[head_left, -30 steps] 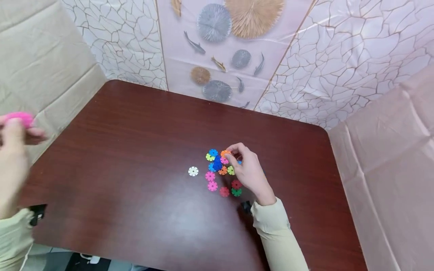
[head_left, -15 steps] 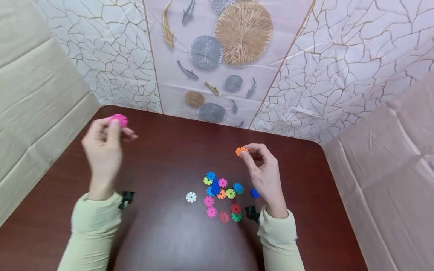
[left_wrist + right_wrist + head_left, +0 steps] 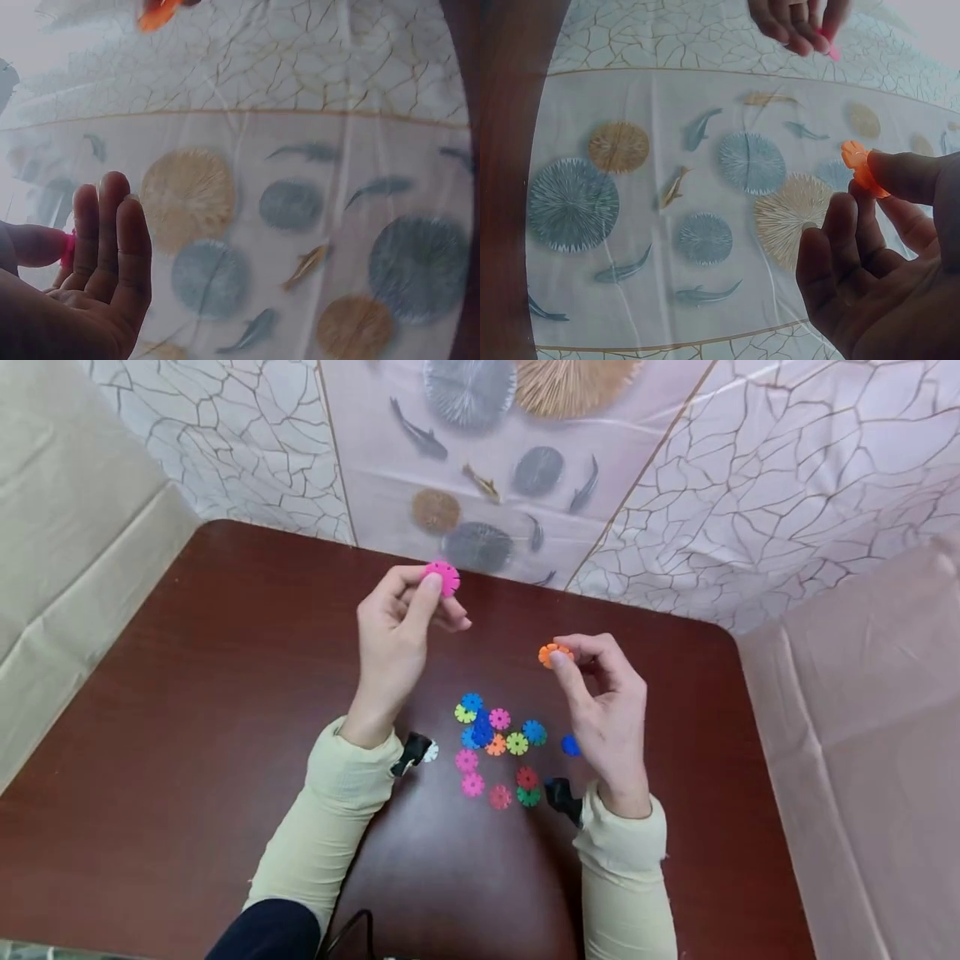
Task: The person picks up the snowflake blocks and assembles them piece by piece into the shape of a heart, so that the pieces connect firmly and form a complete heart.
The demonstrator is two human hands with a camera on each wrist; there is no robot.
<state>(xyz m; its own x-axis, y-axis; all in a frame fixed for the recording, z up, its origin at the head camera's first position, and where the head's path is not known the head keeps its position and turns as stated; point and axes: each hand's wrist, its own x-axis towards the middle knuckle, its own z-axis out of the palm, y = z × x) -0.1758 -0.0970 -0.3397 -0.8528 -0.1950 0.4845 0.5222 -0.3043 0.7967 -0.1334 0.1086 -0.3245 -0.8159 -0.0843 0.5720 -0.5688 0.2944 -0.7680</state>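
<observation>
My left hand (image 3: 397, 627) pinches a pink notched disc (image 3: 444, 578) between thumb and forefinger, raised over the far part of the table. To its right and a little lower, my right hand (image 3: 611, 710) pinches an orange notched disc (image 3: 553, 655); in the right wrist view the orange piece (image 3: 864, 166) sits between thumb and fingertips. The left wrist view shows only a sliver of the pink disc (image 3: 68, 247), mostly hidden by fingers. Below the hands, several flat notched discs lie loosely grouped on the table, among them a yellow-green disc (image 3: 517, 743) and a red disc (image 3: 527, 777).
The brown table (image 3: 225, 693) reaches back to a patterned wall sheet (image 3: 480, 460). A dark blue disc (image 3: 571, 745) lies beside the right wrist. A white disc (image 3: 431, 751) is partly covered by the black left wrist camera (image 3: 411, 753). A black cable (image 3: 352, 927) shows at the front.
The left hand has swept in from the far left with the pink disc. The right hand has lifted the orange disc off the group and moved slightly right.
</observation>
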